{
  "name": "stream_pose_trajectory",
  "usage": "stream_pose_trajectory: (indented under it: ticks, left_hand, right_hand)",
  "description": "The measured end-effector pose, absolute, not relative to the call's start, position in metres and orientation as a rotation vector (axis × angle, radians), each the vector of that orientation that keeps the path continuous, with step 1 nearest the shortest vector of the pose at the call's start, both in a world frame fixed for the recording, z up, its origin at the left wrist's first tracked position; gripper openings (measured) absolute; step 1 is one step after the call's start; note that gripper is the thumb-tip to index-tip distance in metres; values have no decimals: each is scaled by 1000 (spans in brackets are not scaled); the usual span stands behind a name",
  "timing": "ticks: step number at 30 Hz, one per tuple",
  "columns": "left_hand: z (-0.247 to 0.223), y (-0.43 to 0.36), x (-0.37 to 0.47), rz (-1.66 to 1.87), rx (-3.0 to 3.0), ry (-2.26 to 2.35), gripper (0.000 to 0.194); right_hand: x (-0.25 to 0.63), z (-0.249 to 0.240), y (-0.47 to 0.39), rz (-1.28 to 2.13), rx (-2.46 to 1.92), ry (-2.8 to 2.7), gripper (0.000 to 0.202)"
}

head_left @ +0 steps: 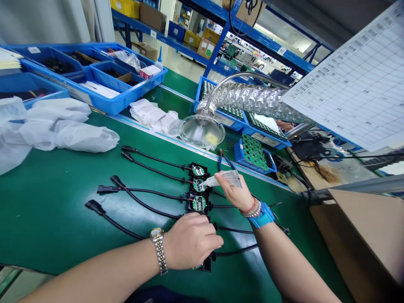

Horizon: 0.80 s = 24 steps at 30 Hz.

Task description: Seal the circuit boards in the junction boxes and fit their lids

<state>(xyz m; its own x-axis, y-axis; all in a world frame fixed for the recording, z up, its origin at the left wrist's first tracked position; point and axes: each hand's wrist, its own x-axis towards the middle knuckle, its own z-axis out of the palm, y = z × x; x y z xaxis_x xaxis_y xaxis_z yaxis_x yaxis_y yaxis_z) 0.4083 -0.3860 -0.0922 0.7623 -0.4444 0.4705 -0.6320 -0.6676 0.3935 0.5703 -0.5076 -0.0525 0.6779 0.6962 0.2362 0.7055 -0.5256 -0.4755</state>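
Observation:
A column of black housings with round green circuit boards [199,203] lies on the green table, black cables running out both sides. My right hand [235,191] is closed around a white tube [232,178], its nozzle pointing left at the second board from the top. My left hand [192,240] rests over the lower housings with its fingers curled and hides most of them. Whatever its fingertips hold cannot be made out. Black connectors [109,190] end the cables on the left.
A clear extraction hood [202,131] hangs just beyond the housings. Blue parts trays [113,105] stand at the back left, near white wrapped bundles [85,135]. A blue bin of green boards [255,152] and a cardboard box [362,227] are at the right.

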Motion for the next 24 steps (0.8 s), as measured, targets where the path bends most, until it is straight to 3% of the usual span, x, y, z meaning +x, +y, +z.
stream_pose_trajectory:
  ticks: [24]
  left_hand:
    - [-93, -386, 408, 470, 2410, -812, 13]
  right_hand:
    - [569, -53, -498, 21, -2396, -1125, 43]
